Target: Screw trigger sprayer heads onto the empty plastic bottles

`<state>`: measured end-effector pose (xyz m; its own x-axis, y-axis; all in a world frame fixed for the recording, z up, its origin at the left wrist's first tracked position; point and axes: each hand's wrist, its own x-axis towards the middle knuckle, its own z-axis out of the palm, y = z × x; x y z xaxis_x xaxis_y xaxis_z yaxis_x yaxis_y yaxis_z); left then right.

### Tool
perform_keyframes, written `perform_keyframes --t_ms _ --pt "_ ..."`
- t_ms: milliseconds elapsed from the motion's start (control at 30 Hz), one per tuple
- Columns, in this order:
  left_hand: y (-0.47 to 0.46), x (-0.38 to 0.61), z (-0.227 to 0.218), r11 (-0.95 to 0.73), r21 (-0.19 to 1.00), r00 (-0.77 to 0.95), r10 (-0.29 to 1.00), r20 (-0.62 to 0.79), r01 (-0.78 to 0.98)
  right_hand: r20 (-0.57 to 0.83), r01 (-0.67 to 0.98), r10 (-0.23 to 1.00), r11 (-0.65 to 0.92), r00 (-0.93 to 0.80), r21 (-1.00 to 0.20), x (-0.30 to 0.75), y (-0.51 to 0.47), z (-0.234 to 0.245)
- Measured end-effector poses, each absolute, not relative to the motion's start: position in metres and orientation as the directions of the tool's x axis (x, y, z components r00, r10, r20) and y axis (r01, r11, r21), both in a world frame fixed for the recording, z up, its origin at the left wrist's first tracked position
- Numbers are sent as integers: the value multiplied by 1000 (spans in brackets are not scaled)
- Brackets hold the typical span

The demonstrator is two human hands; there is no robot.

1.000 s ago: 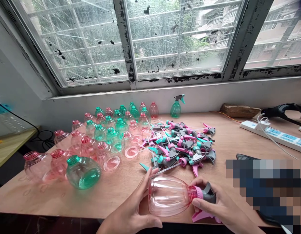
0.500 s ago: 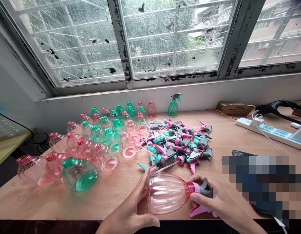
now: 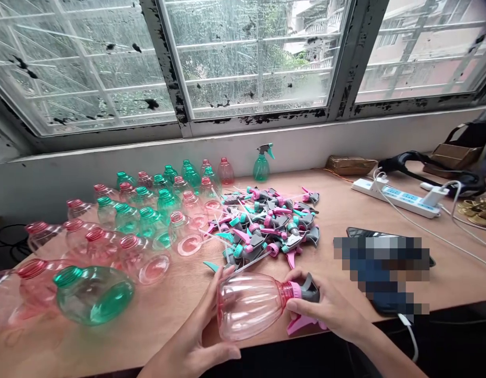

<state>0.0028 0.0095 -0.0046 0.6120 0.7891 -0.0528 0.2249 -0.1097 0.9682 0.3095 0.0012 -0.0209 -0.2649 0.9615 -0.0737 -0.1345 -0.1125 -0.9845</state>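
A clear pink ribbed bottle lies on its side in the air at the table's front edge, its neck pointing right. My left hand cups the bottle's base, with fingers behind it and the thumb below. At the neck, my right hand is closed around a spray head with a grey body and a pink collar seated on the bottle's mouth. The pink trigger hangs below that hand. Just beyond the bottle lies a heap of loose spray heads in pink, grey and turquoise.
Several open pink and green bottles stand in rows on the left, a green bottle nearest. One green spray bottle with its head on stands by the wall. To the right are a power strip, cables and a dark phone, partly blurred out.
The camera view has turned to the right, so the table's contents appear further left. Both hands keep nearly the same hold on the bottle and spray head.
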Motion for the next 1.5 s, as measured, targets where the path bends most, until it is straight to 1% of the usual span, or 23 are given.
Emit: perform_keyframes --t_ms 100,233,300,467,533,700,800,1000,1167,1400,1500 --pt "10 4 -2 -75 975 616 784 -72 210 -63 -135 964 -100 -259 -986 310 1 -21" --pt "10 2 -5 -160 949 613 789 -43 271 -70 -150 965 -111 -253 -982 310 1 -23" --pt "10 1 -7 -176 947 617 787 -28 267 -67 -150 964 -109 -257 -983 311 2 -25" --pt "11 0 -7 -98 969 620 782 -66 227 -66 -86 964 -91 -258 -992 313 2 -27" --pt "11 0 -6 -91 968 616 784 -74 232 -63 -78 963 -86 -263 -993 313 2 -25" --pt "11 0 -8 -193 927 602 797 -43 321 -77 -102 965 -105 -252 -989 312 1 -19" --pt "11 0 -9 -224 916 594 804 -20 334 -82 -90 963 -108 -255 -990 312 2 -20" --pt "10 2 -1 -112 954 604 793 -82 276 -66 -95 968 -91 -241 -991 312 1 -24" --pt "9 3 -3 -170 937 596 801 -48 304 -80 -90 966 -105 -247 -990 313 1 -23" --pt "9 2 -6 -105 966 607 792 -62 237 -72 -94 961 -100 -268 -990 312 1 -22" --pt "9 2 -4 -104 961 617 783 -79 255 -71 -107 961 -102 -266 -989 312 1 -22"
